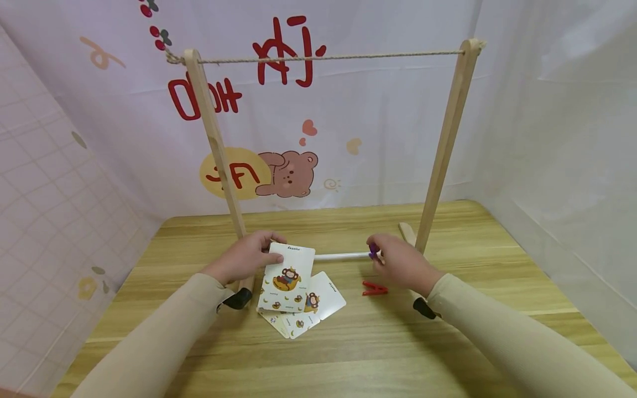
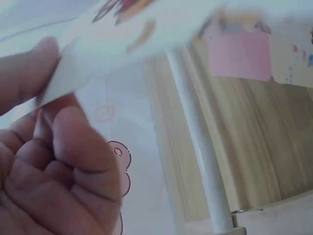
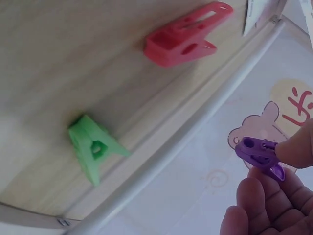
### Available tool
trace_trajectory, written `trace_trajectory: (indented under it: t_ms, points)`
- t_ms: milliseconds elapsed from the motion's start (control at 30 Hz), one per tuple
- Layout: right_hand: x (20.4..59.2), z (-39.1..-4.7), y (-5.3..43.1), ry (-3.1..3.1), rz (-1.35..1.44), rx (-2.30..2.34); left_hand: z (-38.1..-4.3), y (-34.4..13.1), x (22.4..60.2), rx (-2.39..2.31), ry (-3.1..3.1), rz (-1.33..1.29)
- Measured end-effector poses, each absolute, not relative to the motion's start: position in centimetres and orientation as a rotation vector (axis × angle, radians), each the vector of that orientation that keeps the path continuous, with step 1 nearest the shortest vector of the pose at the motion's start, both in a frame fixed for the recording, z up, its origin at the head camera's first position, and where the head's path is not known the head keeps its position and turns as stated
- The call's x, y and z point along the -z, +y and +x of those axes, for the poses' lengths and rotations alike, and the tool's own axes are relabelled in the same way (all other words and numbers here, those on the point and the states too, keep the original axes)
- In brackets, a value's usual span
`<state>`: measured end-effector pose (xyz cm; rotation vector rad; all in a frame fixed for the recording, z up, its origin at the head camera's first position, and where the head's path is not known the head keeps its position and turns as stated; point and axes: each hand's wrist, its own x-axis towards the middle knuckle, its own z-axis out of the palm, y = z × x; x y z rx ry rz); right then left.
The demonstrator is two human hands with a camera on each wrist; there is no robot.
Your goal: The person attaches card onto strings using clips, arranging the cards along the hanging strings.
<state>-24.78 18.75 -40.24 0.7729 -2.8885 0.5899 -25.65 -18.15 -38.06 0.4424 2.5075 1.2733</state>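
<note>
Backdrop (image 1: 378, 110) behind everything: white cloth, bear and red lettering on it. Tabletop (image 1: 348, 362) under your work, wood grain. Two wooden posts (image 1: 216, 141) stand on it, one either side of you, slightly tilted in the head view. Rope (image 1: 348, 57) strung level across their tops, white rod (image 1: 343, 256) running low between them.

Your left grip (image 1: 249, 255): thumb over, fingers under, pinching the far left part of the top card (image 1: 287, 279). Your right grip (image 1: 402, 263): thumb and fingertips together on the purple clip (image 3: 257, 154), near the right post.

Key relation: top card lies to the right of your left grip and left of your right one, left grip obviously nearer. Its long axis runs near to far, leaning a bit; rope is well above, running crosswise to it. Purple clip is about level with the card's far end, well apart from it, not touching.

Loose cards (image 1: 329, 297) fanned on the tabletop beneath the held one. Red clip (image 1: 374, 288) lies just on your side of the right grip. Green clip (image 3: 95, 147) on the tabletop too, seen in the right wrist view only.
</note>
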Motion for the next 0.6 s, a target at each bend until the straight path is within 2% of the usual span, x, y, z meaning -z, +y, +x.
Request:
trace_trajectory:
  t_ms: [600]
  points:
    - [36.9, -24.9, 17.7, -2.774, 0.75, -0.634, -26.3, -17.0, 35.7, -1.554, 2.774, 0.451]
